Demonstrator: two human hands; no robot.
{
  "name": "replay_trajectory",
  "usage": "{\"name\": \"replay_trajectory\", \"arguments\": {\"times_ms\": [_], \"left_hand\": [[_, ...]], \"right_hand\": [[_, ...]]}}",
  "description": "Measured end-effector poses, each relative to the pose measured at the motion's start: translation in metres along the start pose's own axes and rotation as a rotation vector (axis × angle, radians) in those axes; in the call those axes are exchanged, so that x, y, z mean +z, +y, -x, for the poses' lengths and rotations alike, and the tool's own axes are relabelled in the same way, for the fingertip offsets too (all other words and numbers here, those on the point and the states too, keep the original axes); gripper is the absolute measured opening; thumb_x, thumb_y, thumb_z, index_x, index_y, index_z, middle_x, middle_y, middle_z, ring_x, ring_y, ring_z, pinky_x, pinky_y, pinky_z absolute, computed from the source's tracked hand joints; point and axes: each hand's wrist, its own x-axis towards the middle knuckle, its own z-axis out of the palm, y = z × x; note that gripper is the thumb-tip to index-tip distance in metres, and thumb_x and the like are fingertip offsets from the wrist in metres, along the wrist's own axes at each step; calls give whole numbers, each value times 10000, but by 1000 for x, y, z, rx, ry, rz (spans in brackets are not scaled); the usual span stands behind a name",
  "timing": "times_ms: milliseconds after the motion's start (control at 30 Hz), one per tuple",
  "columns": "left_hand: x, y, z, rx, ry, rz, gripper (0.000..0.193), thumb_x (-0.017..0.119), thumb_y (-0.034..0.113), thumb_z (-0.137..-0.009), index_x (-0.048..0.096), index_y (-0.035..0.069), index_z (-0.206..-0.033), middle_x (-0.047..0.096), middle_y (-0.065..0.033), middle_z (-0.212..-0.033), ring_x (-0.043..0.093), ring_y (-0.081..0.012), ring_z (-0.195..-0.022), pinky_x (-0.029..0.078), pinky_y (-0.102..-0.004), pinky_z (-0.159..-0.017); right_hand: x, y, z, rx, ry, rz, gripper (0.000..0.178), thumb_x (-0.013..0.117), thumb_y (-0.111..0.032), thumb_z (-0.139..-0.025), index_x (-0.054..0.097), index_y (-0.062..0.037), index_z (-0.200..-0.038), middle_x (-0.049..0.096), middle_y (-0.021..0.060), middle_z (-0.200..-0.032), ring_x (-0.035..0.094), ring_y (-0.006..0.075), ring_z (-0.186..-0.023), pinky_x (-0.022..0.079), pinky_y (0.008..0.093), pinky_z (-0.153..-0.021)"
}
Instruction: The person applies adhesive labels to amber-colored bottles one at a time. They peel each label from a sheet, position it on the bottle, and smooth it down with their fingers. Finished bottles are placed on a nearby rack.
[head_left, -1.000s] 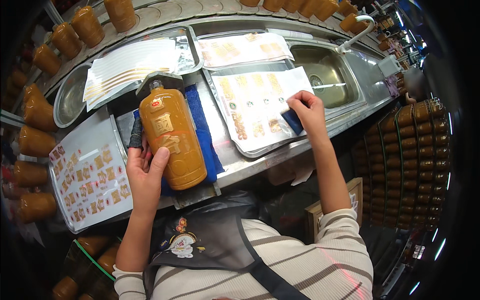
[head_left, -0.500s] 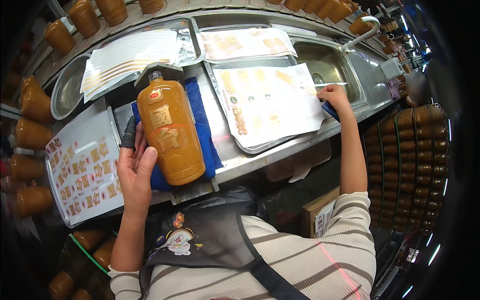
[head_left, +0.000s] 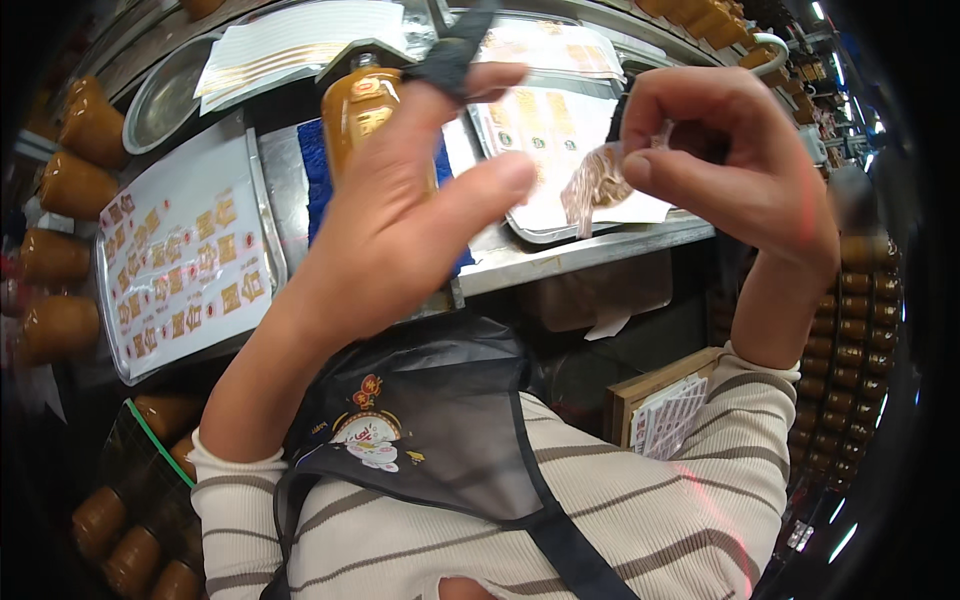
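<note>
My left hand (head_left: 395, 215) is raised in front of the brown bottle (head_left: 352, 112), fingers apart and holding nothing, with a dark finger cover (head_left: 452, 60) on one finger. It hides much of the bottle, which lies on a blue cloth (head_left: 316, 185). To the right, my right hand (head_left: 745, 165) pinches a thin, clear crinkled film with a gold-brown print (head_left: 598, 185) between thumb and finger. The film hangs over a white sheet of gold and green decals (head_left: 530, 125) on a metal tray. Both hands are somewhat blurred.
At the left, a tray (head_left: 277, 225) carries a sheet of gold and red decals. Behind are a round metal bowl (head_left: 165, 100) and stacked white strips (head_left: 300, 45). Brown bottles (head_left: 65, 255) line the left edge; many more are stacked at right. A wooden box (head_left: 622, 405) holds papers below.
My left hand has left the bottle's side and risen in front of it. My right hand has come up and nearer from the decal sheet, now with the printed film.
</note>
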Motion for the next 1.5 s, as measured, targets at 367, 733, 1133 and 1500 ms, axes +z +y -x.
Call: {"name": "replay_trajectory", "arguments": {"times_ms": [367, 733, 1133, 1500], "left_hand": [[-11, 16, 78, -316, -14, -23, 572, 688, 69, -890, 485, -13, -1418, 636, -95, -1221, 614, -170, -1087, 475, -322, -977], [-2, 8, 77, -287, -69, 114, 218, 697, 177, -918, 590, 5, -838, 640, -108, -733, 631, -214, -656, 500, -333, -636], [-53, -39, 90, -593, 453, 289, 356, 742, 4, -880, 599, -2, -1206, 661, -25, -906, 662, -108, -820, 571, -262, -768], [-52, -48, 85, -545, 447, 292, 437, 740, -9, -876, 569, -1, -1278, 660, -24, -902, 669, -126, -822, 565, -267, -755]], "right_hand": [[74, 10, 15, 66, -5, -281, 192, 739, -147, -669, 627, 8, -685, 523, 23, -642, 458, 96, -546, 282, 271, -521], [56, 4, 31, -8, 10, -274, 132, 713, -80, -670, 647, 29, -704, 540, 38, -619, 458, 121, -510, 310, 290, -494], [154, 61, -26, 270, 198, -844, 100, 722, -75, -898, 635, -27, -890, 603, -44, -800, 492, 5, -687, 375, 173, -599], [166, 74, -36, 240, 249, -824, 116, 707, -87, -903, 610, -53, -850, 553, -74, -708, 407, -17, -561, 290, 173, -489]]}}
